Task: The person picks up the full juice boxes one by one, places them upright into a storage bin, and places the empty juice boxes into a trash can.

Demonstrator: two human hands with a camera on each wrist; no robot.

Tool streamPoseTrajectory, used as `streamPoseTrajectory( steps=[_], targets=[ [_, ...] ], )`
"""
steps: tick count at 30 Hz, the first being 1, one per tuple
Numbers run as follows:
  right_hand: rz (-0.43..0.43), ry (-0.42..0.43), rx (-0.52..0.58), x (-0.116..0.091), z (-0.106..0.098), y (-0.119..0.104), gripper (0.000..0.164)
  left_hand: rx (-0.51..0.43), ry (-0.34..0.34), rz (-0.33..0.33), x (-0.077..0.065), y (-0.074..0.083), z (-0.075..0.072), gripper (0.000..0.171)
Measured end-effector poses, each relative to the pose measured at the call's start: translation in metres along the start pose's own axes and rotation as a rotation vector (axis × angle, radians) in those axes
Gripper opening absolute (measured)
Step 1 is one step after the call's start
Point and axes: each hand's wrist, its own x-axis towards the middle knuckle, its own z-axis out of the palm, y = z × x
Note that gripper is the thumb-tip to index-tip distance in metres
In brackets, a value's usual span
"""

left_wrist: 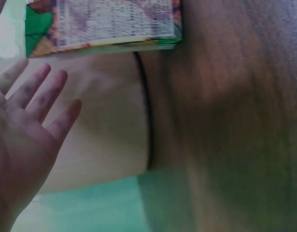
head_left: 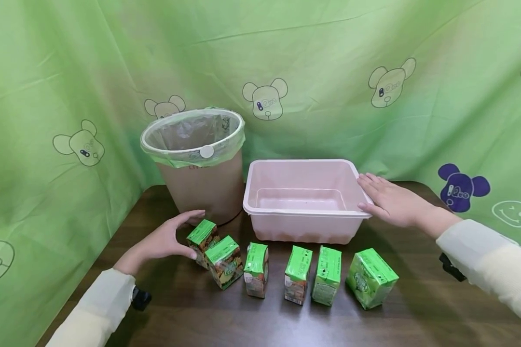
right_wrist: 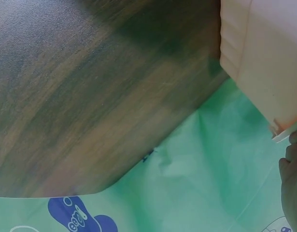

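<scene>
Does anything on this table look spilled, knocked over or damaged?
Nothing really stands out. The six cartons all stand upright, just unevenly spaced and turned at different angles. I see no spill or obvious damage, and the bin and pink tub sit normally behind them.

The 6 cartons (head_left: 298, 261) are green-topped and the tub (head_left: 304, 227) pale pink.

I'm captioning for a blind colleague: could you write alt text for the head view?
A person's open left hand is beside the leftmost of six green-topped cartons, while the right hand rests on the right rim of a pink tub. On the dark table, the tub and a lined bin stand behind the cartons, before a green cloth.
</scene>
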Motion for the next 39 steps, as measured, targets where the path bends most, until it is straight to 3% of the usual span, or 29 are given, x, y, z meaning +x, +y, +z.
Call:
streamPoseTrajectory(
  steps=[5,12,21,30,39],
  targets=[
    [-0.004,0.011,0.001,-0.001,0.001,0.001,0.069,-0.106,-0.04,-0.007,0.003,-0.014,0.004,0.092],
    [-0.004,0.011,-0.003,0.0,0.003,0.001,0.069,-0.19,-0.062,-0.041,0.006,-0.02,0.01,0.087],
    [0.003,-0.004,0.003,-0.001,0.001,-0.001,0.069,-0.39,-0.096,-0.06,0.012,-0.027,0.016,0.079],
    [0.022,-0.016,0.003,-0.002,-0.001,-0.001,0.069,-0.391,-0.08,-0.068,0.016,-0.024,0.015,0.074],
    [0.033,-0.037,0.01,-0.001,-0.003,-0.003,0.07,-0.339,-0.029,-0.09,0.01,-0.024,0.009,0.073]
  ],
)
